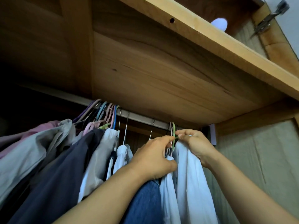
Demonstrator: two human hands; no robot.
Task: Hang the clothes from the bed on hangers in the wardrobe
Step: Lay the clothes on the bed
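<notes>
since the green hanger [173, 136] is already hooked over the wardrobe rail [140, 118] at its far right end, this looks like the fiddly settling part, not the lifting part. the white shirt [192, 172] hangs from it, draped down right beside the wardrobe's side wall, and i'd guess it's kept that far right because the rest of the rail is crammed.

right hand [195, 143] has its fingers curled and pinching the top of the shirt at the hanger's neck, probably to keep the fabric from sliding off a shoulder. left hand [155, 156] is curled too, fingertips pinching the hanger's stem just below the hook, with a couple of pink hangers touching it (can't tell if it's gripping those as well).

just left of that, blue jeans [145, 202] hang under the left wrist, then another white garment [122, 156], a dark navy top [64, 167] and a grey one [29, 152], all squashed together. pastel hanger hooks [103, 110] bunch up further left, and a wooden shelf [161, 70] sits close overhead, so there's not much room to work.
</notes>
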